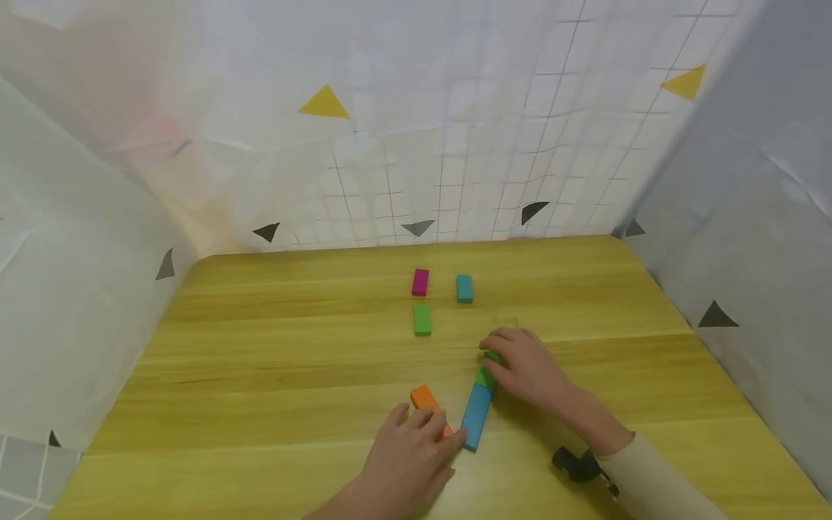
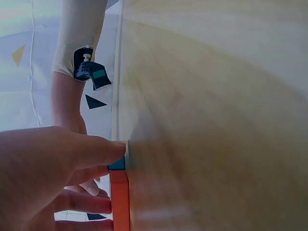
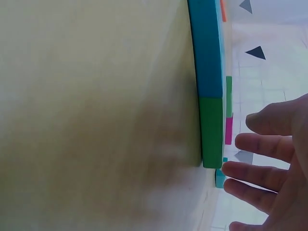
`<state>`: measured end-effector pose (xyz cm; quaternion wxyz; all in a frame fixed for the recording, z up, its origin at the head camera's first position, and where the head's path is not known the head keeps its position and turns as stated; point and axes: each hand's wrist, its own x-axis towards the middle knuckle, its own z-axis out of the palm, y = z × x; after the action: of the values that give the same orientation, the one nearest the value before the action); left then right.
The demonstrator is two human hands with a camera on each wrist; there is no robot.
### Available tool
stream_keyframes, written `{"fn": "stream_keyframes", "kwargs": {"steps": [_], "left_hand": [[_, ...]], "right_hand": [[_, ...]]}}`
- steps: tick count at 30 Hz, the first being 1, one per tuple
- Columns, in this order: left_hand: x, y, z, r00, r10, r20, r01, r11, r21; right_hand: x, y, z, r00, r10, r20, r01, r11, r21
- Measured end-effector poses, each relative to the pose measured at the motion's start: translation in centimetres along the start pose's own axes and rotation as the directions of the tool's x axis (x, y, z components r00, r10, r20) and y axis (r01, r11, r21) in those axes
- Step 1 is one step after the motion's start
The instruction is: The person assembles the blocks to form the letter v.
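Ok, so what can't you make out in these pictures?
Head view: part of the orange block, under the left hand.
Head view: part of the green block adjoining the blue block, behind the right hand.
Left wrist view: one end of the orange block, past the bottom edge.
Right wrist view: one end of the blue block, past the top edge.
Left wrist view: any lettering on the dark wrist device, too small.

My faraway cameras showed me a small closed-in spot, a bit like a lab's filming corner. The wood-look table point(image 1: 260, 404) had a pale left sheet point(image 1: 78, 202), a right sheet point(image 1: 767, 217) and a back sheet point(image 1: 416, 65) with thin crossed lines. I saw yellow triangles point(image 1: 325, 103), dark triangles point(image 1: 717, 315) and a little black camera point(image 1: 575, 466) by a sleeve point(image 1: 656, 480).
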<state>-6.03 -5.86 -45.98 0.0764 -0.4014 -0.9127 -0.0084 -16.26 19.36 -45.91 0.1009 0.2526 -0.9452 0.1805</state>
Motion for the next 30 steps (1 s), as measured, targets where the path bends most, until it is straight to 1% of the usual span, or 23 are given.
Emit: {"fn": "stream_keyframes", "kwargs": {"steps": [4,7,10,15,20,23,30], "left_hand": [[0.0,0.0,0.1,1.0,0.002,-0.021,-0.002,1.0,-0.001],[0.1,0.0,0.1,1.0,0.001,-0.004,-0.001,1.0,-0.005],[0.2,-0.1,0.0,1.0,0.0,0.021,0.001,1.0,-0.009],[0.2,-0.1,0.0,0.999,0.003,0.041,-0.002,1.0,-0.007],[0.2,0.0,0.1,0.999,0.008,0.038,-0.008,1.0,0.003],[0.2,0.0,0.0,0.999,0.007,0.035,-0.007,1.0,0.001],[0.0,0.0,0.0,1.0,0.005,-0.005,-0.005,1.0,0.005]], "right_hand": [[0.5,0.8,-0.1,0.999,-0.038,-0.036,0.038,0.999,0.001],[0.8,1.2,-0.4,0.998,-0.038,-0.042,0.038,0.999,0.006],[1.1,1.3,-0.7,0.999,-0.029,-0.032,0.03,0.999,0.016],[1.7,1.7,-0.7,1.0,-0.011,-0.011,0.011,1.0,0.01],[2.3,2.4,-0.5,0.999,-0.025,-0.03,0.024,1.0,-0.007],[2.7,2.8,-0.4,0.999,-0.028,-0.039,0.028,1.0,0.002],[3.6,3.8,-0.4,1.0,0.017,0.004,-0.017,1.0,0.018]]}}
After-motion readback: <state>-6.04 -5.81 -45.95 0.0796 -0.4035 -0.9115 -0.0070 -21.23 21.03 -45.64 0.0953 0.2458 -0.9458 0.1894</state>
